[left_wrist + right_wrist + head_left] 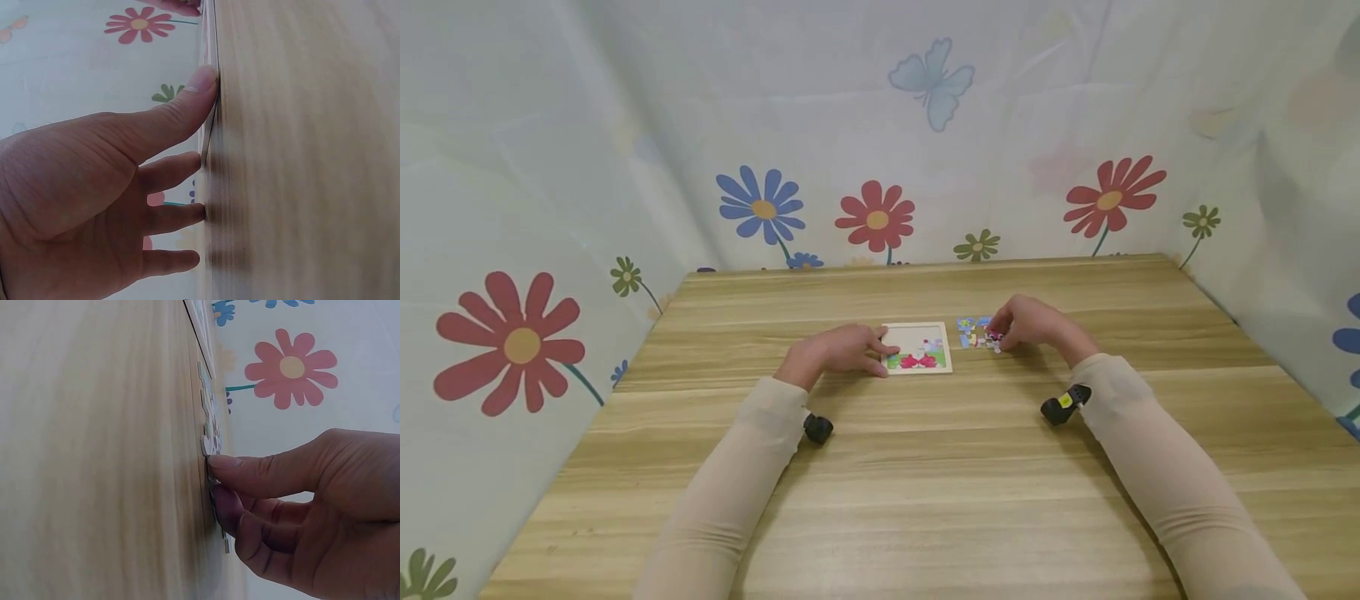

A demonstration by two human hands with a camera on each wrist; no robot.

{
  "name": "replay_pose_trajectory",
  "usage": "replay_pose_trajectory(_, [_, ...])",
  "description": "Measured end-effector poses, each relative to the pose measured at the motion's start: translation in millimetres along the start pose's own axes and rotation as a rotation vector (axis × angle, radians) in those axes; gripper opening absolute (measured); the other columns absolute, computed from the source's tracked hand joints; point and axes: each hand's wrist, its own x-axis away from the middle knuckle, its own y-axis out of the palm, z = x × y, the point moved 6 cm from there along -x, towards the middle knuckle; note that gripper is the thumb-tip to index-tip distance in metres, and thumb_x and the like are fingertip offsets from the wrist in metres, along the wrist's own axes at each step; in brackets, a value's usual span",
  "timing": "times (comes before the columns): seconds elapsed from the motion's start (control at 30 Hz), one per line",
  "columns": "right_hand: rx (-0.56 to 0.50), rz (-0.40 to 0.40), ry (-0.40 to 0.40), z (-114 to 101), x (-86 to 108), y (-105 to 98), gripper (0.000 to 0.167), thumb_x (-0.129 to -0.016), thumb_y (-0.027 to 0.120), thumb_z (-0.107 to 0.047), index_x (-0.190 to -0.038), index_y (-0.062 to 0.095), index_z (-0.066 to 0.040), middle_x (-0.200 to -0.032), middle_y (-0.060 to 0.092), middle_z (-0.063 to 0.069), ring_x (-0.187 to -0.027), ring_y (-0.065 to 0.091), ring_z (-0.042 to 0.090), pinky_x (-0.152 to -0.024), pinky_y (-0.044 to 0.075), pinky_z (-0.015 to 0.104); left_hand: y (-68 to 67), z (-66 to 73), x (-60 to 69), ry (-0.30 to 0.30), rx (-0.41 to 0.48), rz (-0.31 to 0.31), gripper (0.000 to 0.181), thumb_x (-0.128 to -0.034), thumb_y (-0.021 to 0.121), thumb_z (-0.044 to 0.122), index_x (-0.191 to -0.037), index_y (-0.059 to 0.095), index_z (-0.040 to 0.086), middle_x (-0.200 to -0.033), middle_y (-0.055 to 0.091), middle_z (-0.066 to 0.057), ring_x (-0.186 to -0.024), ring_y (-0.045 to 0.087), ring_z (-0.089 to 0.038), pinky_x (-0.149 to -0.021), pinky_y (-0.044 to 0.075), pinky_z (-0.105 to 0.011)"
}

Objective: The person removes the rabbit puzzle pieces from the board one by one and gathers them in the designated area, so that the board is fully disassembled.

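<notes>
A shallow wooden puzzle frame (950, 350) lies flat on the table, its lower part filled with green and red pieces and its upper part bare. My left hand (848, 348) rests at its left side, thumb by the near left corner and a finger over the edge; in the left wrist view that hand (94, 194) has its fingers extended. Loose puzzle pieces (966, 340) lie just right of the frame. Over their right side is my right hand (1033, 322), thumb and index fingertips down at the pieces (209, 419). Whether the right hand (300, 500) pinches one is hidden.
The wooden table (925, 483) extends around the puzzle on all sides. A white curtain (820, 108) printed with flowers and a butterfly hangs behind and beside it. Small black cameras (818, 429) sit at both wrists.
</notes>
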Motion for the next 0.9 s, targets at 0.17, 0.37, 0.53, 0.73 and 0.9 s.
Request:
replay_pose_trajectory(0.17, [-0.007,-0.011,0.013,1.6,-0.6,-0.5,0.031,-0.085,0.074,0.002,-0.115,0.071,0.007,-0.102,0.071,0.014,-0.084,0.06,0.021,-0.073,0.051,0.032,-1.2,0.5,0.7,-0.002,0.002,-0.001,0.053,-0.0933,0.07,0.035,-0.143,0.055,0.025,-0.163,0.023,-0.007,-0.15,0.022,-0.028,-0.12,0.02,-0.042])
replay_pose_trajectory(0.37, [-0.036,0.036,0.017,0.5,3.6,-6.5,0.033,-0.083,0.075,0.001,-0.116,0.07,0.008,-0.104,0.069,0.017,-0.088,0.058,0.024,-0.076,0.05,0.034,-1.2,2.1,2.0,-0.011,0.002,-0.006,0.053,-0.0932,0.071,0.035,-0.143,0.055,0.026,-0.163,0.023,-0.007,-0.15,0.021,-0.028,-0.12,0.02,-0.042])
replay_pose_trajectory(0.53, [-0.069,0.064,0.005,-13.0,2.8,-8.8,0.037,-0.085,0.073,0.001,-0.12,0.067,0.009,-0.111,0.068,0.02,-0.09,0.058,0.025,-0.076,0.051,0.033,-2.1,2.4,2.8,-0.008,-0.006,-0.004,0.053,-0.0936,0.07,0.035,-0.143,0.055,0.025,-0.163,0.023,-0.008,-0.15,0.022,-0.029,-0.12,0.02,-0.042])
replay_pose_trajectory(0.73, [-0.094,0.007,-0.057,-42.8,-12.3,8.3,0.037,-0.084,0.073,0.001,-0.12,0.068,0.009,-0.108,0.069,0.018,-0.076,0.061,0.017,-0.068,0.054,0.031,-1.6,2.6,2.9,-0.003,0.002,-0.009,0.053,-0.0935,0.071,0.034,-0.143,0.055,0.025,-0.163,0.023,-0.008,-0.15,0.022,-0.029,-0.12,0.02,-0.042])
replay_pose_trajectory(0.9, [-0.095,-0.023,-0.093,-67.3,-25.4,23.8,0.038,-0.083,0.073,0.002,-0.12,0.068,0.007,-0.108,0.069,0.016,-0.08,0.061,0.021,-0.071,0.054,0.034,-2.3,3.0,2.8,0.001,-0.003,-0.006,0.053,-0.0937,0.07,0.034,-0.143,0.055,0.025,-0.163,0.024,-0.008,-0.149,0.023,-0.029,-0.12,0.021,-0.042])
